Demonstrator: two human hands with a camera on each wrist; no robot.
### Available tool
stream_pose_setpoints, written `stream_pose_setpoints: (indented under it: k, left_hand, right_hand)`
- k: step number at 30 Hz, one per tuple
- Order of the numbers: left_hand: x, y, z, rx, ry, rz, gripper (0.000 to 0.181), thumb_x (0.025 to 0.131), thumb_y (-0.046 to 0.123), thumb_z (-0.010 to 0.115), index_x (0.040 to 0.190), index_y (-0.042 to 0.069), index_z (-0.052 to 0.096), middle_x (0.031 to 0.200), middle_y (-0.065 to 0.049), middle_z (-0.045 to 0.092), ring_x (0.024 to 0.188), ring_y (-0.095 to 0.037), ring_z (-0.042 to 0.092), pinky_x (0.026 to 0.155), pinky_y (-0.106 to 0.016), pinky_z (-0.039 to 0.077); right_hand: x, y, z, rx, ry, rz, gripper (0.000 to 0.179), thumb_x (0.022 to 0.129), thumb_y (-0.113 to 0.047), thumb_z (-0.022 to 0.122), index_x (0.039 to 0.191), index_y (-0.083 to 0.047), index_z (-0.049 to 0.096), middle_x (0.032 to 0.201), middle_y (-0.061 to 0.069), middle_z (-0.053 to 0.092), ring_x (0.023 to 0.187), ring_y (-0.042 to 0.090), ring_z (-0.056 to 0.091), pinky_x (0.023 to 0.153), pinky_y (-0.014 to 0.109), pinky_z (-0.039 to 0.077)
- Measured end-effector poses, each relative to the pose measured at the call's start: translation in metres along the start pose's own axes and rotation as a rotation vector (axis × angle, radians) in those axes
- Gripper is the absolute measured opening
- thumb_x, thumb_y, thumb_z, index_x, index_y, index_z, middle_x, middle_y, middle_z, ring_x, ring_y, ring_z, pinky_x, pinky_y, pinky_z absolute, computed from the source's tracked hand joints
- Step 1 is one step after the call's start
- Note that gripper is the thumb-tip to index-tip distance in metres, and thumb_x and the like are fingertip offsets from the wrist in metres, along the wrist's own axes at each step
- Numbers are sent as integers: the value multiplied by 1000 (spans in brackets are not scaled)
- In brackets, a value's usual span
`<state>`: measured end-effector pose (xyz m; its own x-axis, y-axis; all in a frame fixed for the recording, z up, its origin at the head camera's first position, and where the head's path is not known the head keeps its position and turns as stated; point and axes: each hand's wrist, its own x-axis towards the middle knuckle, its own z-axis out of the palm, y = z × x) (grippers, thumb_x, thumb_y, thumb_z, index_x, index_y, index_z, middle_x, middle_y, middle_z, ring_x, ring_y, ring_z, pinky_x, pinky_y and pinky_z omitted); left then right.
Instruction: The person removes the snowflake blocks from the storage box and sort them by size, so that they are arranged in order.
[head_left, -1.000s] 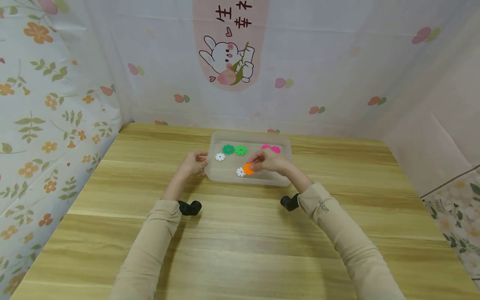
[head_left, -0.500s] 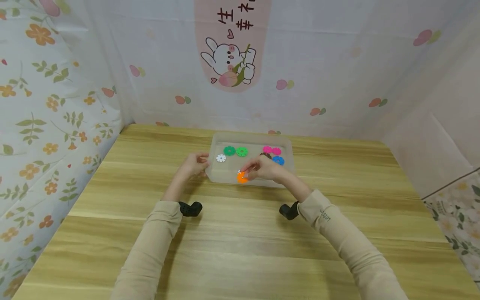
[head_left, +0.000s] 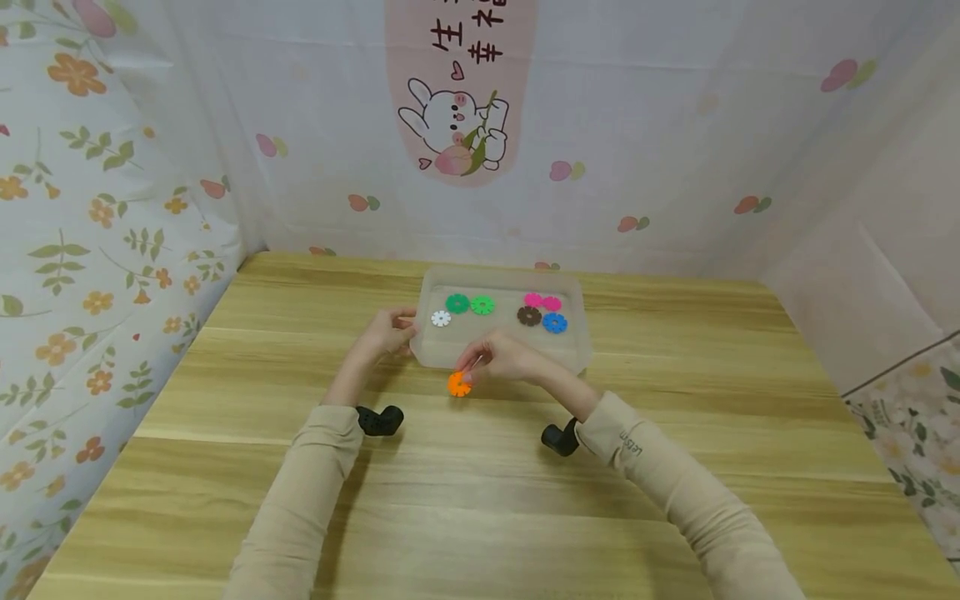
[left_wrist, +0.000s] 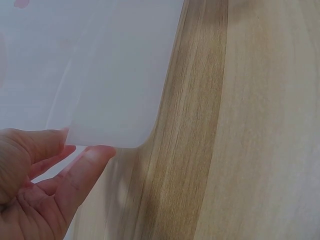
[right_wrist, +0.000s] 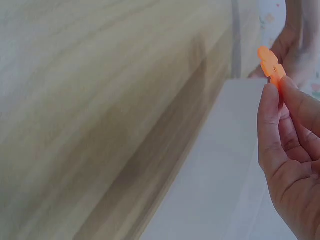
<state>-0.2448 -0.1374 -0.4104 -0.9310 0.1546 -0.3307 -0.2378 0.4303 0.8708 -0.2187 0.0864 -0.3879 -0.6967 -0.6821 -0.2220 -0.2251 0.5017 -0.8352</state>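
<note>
My right hand [head_left: 498, 357] pinches an orange snowflake disc [head_left: 459, 384], a round toy piece with a notched rim, between thumb and fingertips. It is held just past the near edge of a translucent plastic tray [head_left: 581, 346]; the right wrist view shows the orange disc nearly edge-on. At the tray's left end my left hand [head_left: 386, 332] grips the wall, and the left wrist view has its thumb and fingers at a corner. Inside the tray lie a white disc [head_left: 441, 318], a dark green disc [head_left: 457, 303], a light green disc [head_left: 482, 305], a brown disc [head_left: 529, 316] and a blue disc [head_left: 555, 322].
Two pink discs [head_left: 542, 302] lie side by side at the tray's back right. The tray stands on a wood-grain table [head_left: 480, 500], close to its back edge. Behind hangs a printed cloth [head_left: 300, 150]. Black wrist-camera mounts [head_left: 381, 421] jut inward from both sleeves.
My right hand has carried the orange disc leftward and toward me, out over the tray's near edge. The brown and blue discs are uncovered; a second white disc is no longer visible. Left hand stays put.
</note>
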Motion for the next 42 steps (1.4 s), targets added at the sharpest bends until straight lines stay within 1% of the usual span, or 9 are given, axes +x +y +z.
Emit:
stream_pose_setpoints:
  k: [7,12,14,19,23,27,31,38,42]
  left_hand:
    - [-1,0,1,-12,-1,-4,43,94,3,46,136,-1,37,122,-28,49,91,-25,56,60,-21,52]
    - [-3,2,1,17,-2,-10,44,95,6,45,138,0,36,124,-27,48,86,-21,57,63,-23,53]
    - [-4,2,1,27,1,-10,44,95,7,45,138,0,35,124,-27,48,83,-20,57,62,-23,53]
    - [-3,1,1,24,7,-14,43,95,7,45,137,1,37,122,-26,49,85,-21,57,63,-24,53]
    - [-3,0,1,20,2,-11,43,96,7,45,138,2,36,122,-26,49,89,-24,58,63,-23,53]
    - [-4,1,1,18,4,-9,43,95,7,45,137,2,37,122,-26,49,91,-25,57,62,-22,52]
    - [-4,1,1,14,3,-12,43,95,7,45,138,2,37,122,-26,49,90,-25,57,60,-21,52]
    - [-4,2,1,17,8,-18,43,95,7,45,137,3,37,122,-24,48,86,-23,56,59,-19,51]
    - [-3,1,1,22,11,-16,43,95,7,45,137,2,37,122,-25,48,84,-22,56,58,-19,51]
  right_hand:
    - [2,-3,14,-9,1,2,15,79,0,67,94,3,69,87,13,69,74,8,61,72,20,53]
    - [4,0,23,12,-16,2,18,79,2,65,96,5,67,88,15,69,74,7,60,71,19,52]
    - [5,0,27,13,-20,16,19,79,3,64,98,6,66,89,16,69,74,7,60,70,19,52]
    - [8,-1,35,39,16,118,18,80,4,64,98,7,66,89,17,68,70,6,58,65,18,52]
    - [13,0,41,70,64,192,15,81,5,63,95,6,67,85,15,67,67,8,56,62,21,54]
    - [13,0,45,26,102,236,12,80,4,64,92,2,67,82,10,65,68,10,54,62,19,51]
    - [13,0,49,-38,114,236,12,80,3,65,91,0,68,83,10,66,70,10,54,62,17,48]
    - [10,3,47,-50,127,239,13,81,-2,65,93,-2,68,85,9,66,72,10,55,65,18,48]
    - [7,4,45,-71,121,221,13,82,-7,66,94,-2,67,86,8,66,73,11,55,66,19,48]
